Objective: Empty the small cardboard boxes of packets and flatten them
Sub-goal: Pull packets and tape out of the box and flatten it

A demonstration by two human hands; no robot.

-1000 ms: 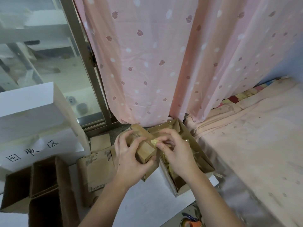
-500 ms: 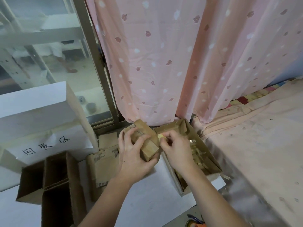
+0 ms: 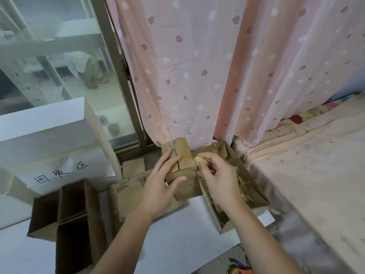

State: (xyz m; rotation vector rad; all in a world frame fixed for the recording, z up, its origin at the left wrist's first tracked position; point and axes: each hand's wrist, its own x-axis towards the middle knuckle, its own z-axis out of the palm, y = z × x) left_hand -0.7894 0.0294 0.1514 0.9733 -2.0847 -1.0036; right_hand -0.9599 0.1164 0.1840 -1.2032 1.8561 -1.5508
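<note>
My left hand (image 3: 160, 184) grips a small brown cardboard box (image 3: 184, 171), its closed flaps facing me, above a white board (image 3: 177, 238). My right hand (image 3: 217, 175) pinches a crumpled yellowish strip of tape (image 3: 199, 160) at the box's right edge. Just to the right lies an open cardboard tray (image 3: 250, 186) with yellowish packets or wrapping inside, partly hidden by my right hand. Flattened cardboard pieces (image 3: 128, 192) lie under my left wrist.
Open brown cardboard boxes (image 3: 67, 220) stand at the lower left. A white box with handwritten characters (image 3: 49, 147) sits at the left, before a glass sliding door (image 3: 59, 66). A pink curtain (image 3: 197, 76) hangs behind. A bed with a pink sheet (image 3: 316, 171) fills the right.
The small box has turned so its closed flaps face me. My right hand pulled the tape strip toward the box's right edge. The view shifted up and to the left.
</note>
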